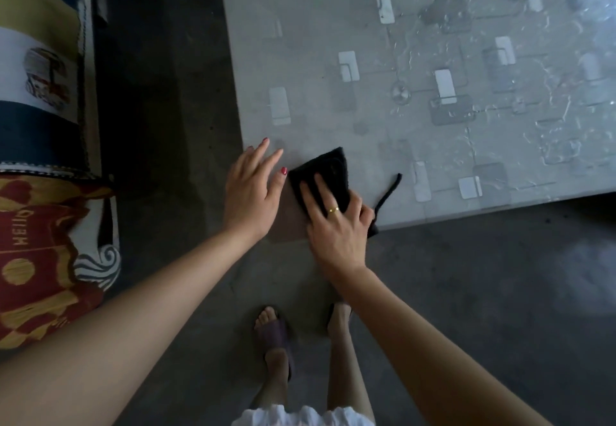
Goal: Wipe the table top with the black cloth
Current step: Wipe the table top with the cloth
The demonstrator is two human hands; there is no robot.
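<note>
The black cloth lies folded on the near left corner of the grey patterned table top. My right hand presses flat on the cloth's near half, fingers spread, a gold ring on one finger. A thin black strap of the cloth trails to the right of that hand. My left hand hovers at the table's corner just left of the cloth, fingers apart and holding nothing.
A glossy plastic cover with pale rectangles wrinkles over the table's right part. A patterned sofa with cushions stands at the left across a dark floor strip. My sandalled feet stand near the table's corner.
</note>
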